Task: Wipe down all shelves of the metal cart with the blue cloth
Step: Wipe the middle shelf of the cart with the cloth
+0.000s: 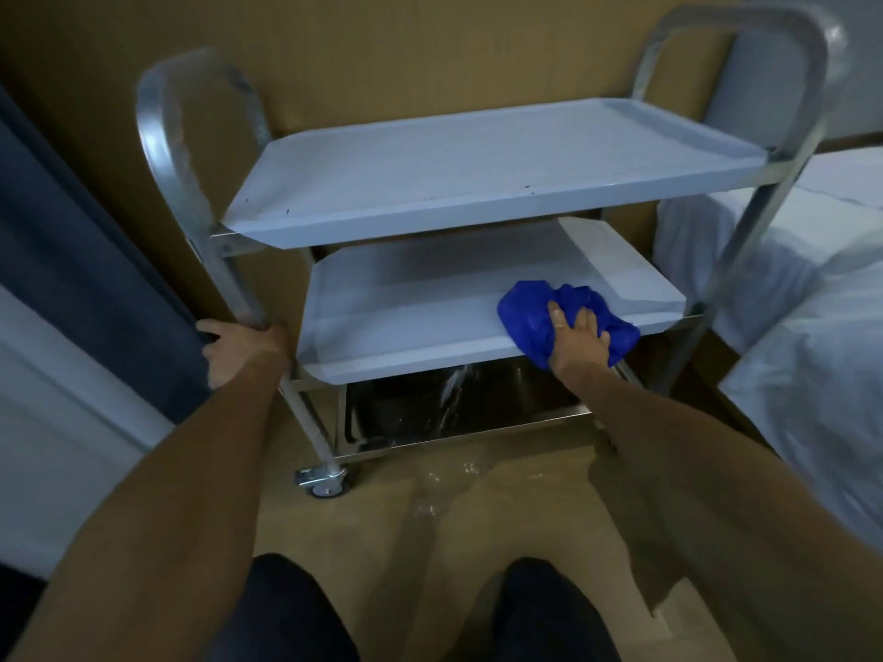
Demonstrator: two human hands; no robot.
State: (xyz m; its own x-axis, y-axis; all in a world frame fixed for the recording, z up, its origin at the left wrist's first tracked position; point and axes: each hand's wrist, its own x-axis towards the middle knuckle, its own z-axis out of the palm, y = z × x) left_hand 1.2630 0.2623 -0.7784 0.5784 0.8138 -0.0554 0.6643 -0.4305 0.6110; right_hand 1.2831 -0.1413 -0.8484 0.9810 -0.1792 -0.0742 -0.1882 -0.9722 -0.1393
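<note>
A three-shelf metal cart point(478, 183) stands against a brown wall. Its top shelf point(478, 169) and middle shelf point(406, 317) look pale grey-white; the bottom shelf point(454, 403) is dark, shiny steel. A bunched blue cloth point(530, 322) lies at the front right of the middle shelf. My right hand point(576, 336) presses flat on the cloth with fingers spread. My left hand point(239, 346) grips the cart's left upright post point(239, 298) at the height of the middle shelf.
A bed with white bedding point(812, 298) stands close to the cart's right side. A dark blue curtain point(81, 260) hangs at the left. One caster wheel point(327, 480) shows on the wooden floor. My knees point(411, 609) are at the bottom edge.
</note>
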